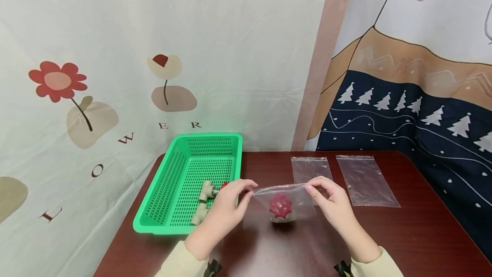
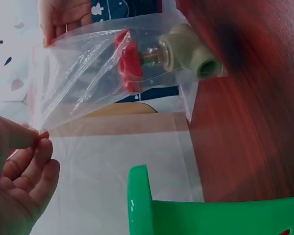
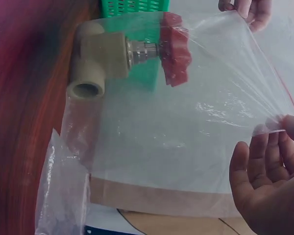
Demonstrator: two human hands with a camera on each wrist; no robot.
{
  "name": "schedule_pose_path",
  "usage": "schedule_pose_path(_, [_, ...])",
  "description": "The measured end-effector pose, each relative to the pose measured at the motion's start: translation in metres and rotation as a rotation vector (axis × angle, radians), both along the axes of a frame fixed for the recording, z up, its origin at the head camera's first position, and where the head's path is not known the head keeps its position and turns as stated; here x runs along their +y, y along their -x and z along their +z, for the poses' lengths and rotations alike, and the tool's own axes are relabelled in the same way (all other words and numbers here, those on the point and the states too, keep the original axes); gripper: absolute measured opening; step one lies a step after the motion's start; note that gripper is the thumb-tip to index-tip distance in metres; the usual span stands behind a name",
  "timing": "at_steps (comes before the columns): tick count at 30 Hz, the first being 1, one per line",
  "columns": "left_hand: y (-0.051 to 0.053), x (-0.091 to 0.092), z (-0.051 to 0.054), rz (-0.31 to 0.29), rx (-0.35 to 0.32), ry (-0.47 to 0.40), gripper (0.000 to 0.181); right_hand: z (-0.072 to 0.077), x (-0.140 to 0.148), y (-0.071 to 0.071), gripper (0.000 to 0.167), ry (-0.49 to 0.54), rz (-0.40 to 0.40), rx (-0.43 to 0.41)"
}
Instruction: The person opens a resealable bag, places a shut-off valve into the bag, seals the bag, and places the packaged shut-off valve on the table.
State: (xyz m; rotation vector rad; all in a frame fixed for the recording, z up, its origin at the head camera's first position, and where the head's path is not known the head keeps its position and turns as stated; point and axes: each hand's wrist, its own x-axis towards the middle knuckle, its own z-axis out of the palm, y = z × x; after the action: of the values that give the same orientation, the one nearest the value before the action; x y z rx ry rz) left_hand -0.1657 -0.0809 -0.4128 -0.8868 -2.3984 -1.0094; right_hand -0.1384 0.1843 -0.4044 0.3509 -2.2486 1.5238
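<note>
A clear zip bag (image 1: 305, 206) is stretched between both hands, with a valve inside it. The valve has a red handwheel (image 2: 130, 63), a metal stem and a beige pipe body (image 3: 104, 54), and it stands on the table with the wheel up. My left hand (image 1: 230, 202) pinches one top corner of the bag between thumb and forefinger. The opposite top corner is pinched by my right hand (image 1: 332, 202). In the right wrist view a red line (image 3: 284, 90) runs along the bag's top edge. Whether the zip is sealed is unclear.
A green basket (image 1: 140, 223) stands at the left, holding beige valves (image 1: 200, 213), partly behind my left hand. Two more clear bags lie flat at the back right, one near bag (image 1: 307, 166) and one farther right (image 1: 369, 183). A printed cloth (image 1: 250, 54) hangs behind the brown table (image 1: 415, 243).
</note>
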Motion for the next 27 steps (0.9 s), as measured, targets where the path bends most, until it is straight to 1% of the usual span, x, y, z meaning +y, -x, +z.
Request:
schedule_pose_path(3, [0.000,-0.001,-0.002,-0.012,-0.055,-0.044,0.020,0.012,-0.006,-0.006,0.011,0.006,0.007,0.043])
schedule_pose_path(5, [0.000,-0.001,-0.002,-0.024,-0.099,-0.060,0.019,0.017,-0.008,-0.008,0.011,0.003,0.017,0.078])
schedule_pose_path(7, [-0.002,-0.001,-0.003,-0.035,-0.132,-0.069,0.019,0.019,-0.009,-0.008,0.010,-0.005,0.022,0.114])
schedule_pose_path(10, [-0.003,0.000,-0.004,-0.035,-0.171,-0.080,0.019,0.021,-0.009,-0.007,0.010,-0.022,0.033,0.147])
schedule_pose_path(14, [-0.005,-0.001,-0.004,-0.027,-0.222,-0.083,0.017,0.023,-0.009,-0.007,0.012,-0.050,0.009,0.170])
schedule_pose_path(17, [-0.005,-0.001,-0.005,-0.056,-0.246,-0.094,0.017,0.024,-0.010,-0.008,0.012,-0.057,0.003,0.200])
schedule_pose_path(21, [-0.007,0.004,-0.006,-0.112,-0.248,-0.092,0.017,0.025,-0.010,-0.008,0.010,-0.030,0.037,0.267])
schedule_pose_path(23, [-0.008,0.009,-0.006,-0.109,-0.249,-0.075,0.021,0.025,-0.011,-0.006,0.007,-0.023,0.059,0.296])
schedule_pose_path(24, [-0.008,0.012,-0.005,-0.102,-0.251,-0.067,0.024,0.022,-0.010,-0.005,0.008,-0.023,0.065,0.303])
schedule_pose_path(26, [-0.009,0.017,-0.004,-0.081,-0.254,-0.055,0.028,0.017,-0.008,-0.001,0.009,-0.040,0.068,0.298])
schedule_pose_path(27, [-0.009,0.019,-0.003,-0.071,-0.252,-0.056,0.027,0.013,-0.007,0.001,0.010,-0.052,0.068,0.297])
